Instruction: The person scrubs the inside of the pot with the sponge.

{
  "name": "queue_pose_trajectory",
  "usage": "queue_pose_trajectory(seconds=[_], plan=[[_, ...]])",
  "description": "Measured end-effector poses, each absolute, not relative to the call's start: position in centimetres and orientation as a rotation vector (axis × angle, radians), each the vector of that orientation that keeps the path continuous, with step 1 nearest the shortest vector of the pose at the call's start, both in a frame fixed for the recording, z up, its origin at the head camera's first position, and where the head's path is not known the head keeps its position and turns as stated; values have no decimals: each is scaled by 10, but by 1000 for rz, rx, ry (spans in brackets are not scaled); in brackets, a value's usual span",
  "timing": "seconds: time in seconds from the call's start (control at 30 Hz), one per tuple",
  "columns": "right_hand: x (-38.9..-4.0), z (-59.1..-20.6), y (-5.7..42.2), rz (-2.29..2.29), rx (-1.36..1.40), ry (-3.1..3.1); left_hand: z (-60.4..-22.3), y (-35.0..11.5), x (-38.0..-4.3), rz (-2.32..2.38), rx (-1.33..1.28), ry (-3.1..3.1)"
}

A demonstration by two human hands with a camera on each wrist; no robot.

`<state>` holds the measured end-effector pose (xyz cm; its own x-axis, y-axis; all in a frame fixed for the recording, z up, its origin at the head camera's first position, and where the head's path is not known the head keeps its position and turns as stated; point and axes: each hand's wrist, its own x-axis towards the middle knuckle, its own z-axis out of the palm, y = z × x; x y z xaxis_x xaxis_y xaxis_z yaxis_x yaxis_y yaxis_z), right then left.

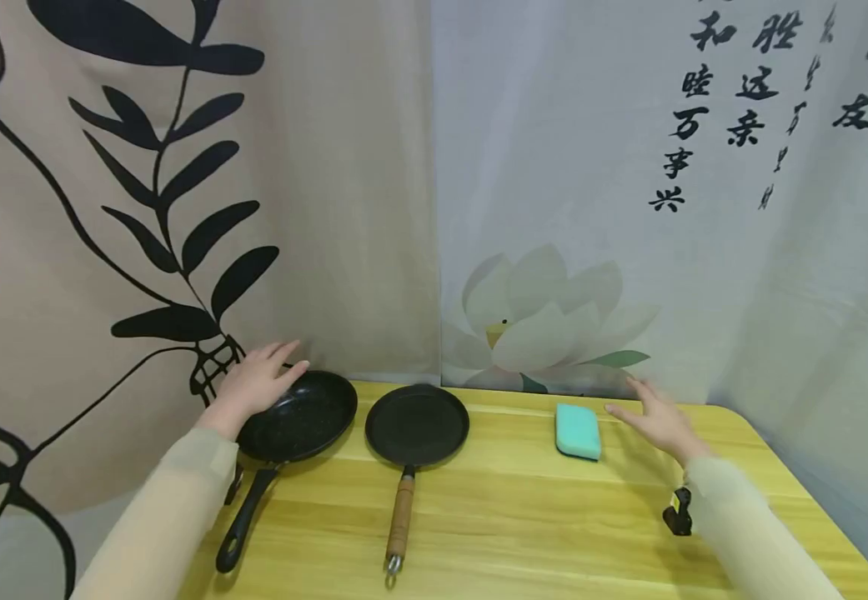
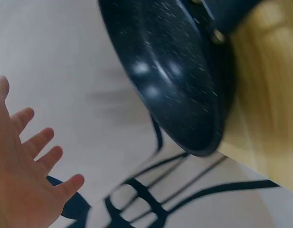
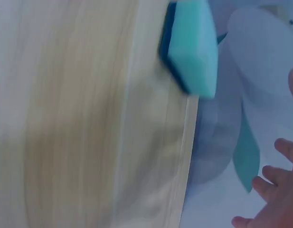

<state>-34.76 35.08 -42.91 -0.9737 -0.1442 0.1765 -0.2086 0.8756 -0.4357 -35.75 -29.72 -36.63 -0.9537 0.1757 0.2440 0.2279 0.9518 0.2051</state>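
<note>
My left hand (image 1: 257, 382) hovers by the left rim of a deep black frying pan (image 1: 306, 417), its fingers spread and holding nothing. In the left wrist view the speckled inside of that frying pan (image 2: 170, 71) shows apart from the hand (image 2: 32, 175). My right hand (image 1: 659, 421) is over the table's right side, fingers extended, just right of a turquoise sponge (image 1: 578, 430) with a dark underside. The right wrist view shows the sponge (image 3: 193, 52) with a gap between it and the spread fingers.
A flat black pan (image 1: 417, 425) with a wooden handle (image 1: 399, 517) lies between the frying pan and the sponge. All stand on a yellow wooden table (image 1: 509, 517). Printed curtains (image 1: 358, 192) hang close behind the table's back edge.
</note>
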Motion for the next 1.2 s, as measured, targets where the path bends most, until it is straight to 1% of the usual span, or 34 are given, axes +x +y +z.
queue_pose_trajectory(seconds=[0.13, 0.33, 0.63, 0.87, 0.97, 1.07, 1.2], plan=[[-346, -435, 335, 866, 318, -2820, -361, -281, -347, -413, -351, -2835], [-341, -446, 316, 987, 325, -2790, -362, -251, -328, -521, -407, -2801], [-342, -458, 311, 1065, 294, -2785, -388, -212, -308, -649, -433, -2811], [-347, -474, 305, 1117, 254, -2784, -422, -179, -289, -1223, -381, -2918], [-349, -478, 303, 1148, 217, -2800, -433, -168, -280, -1425, -406, -2925], [-351, -480, 301, 1144, 197, -2815, -441, -162, -274, -1557, -404, -2931], [-356, -482, 301, 1122, 193, -2817, -447, -156, -268, -1688, -324, -2959]])
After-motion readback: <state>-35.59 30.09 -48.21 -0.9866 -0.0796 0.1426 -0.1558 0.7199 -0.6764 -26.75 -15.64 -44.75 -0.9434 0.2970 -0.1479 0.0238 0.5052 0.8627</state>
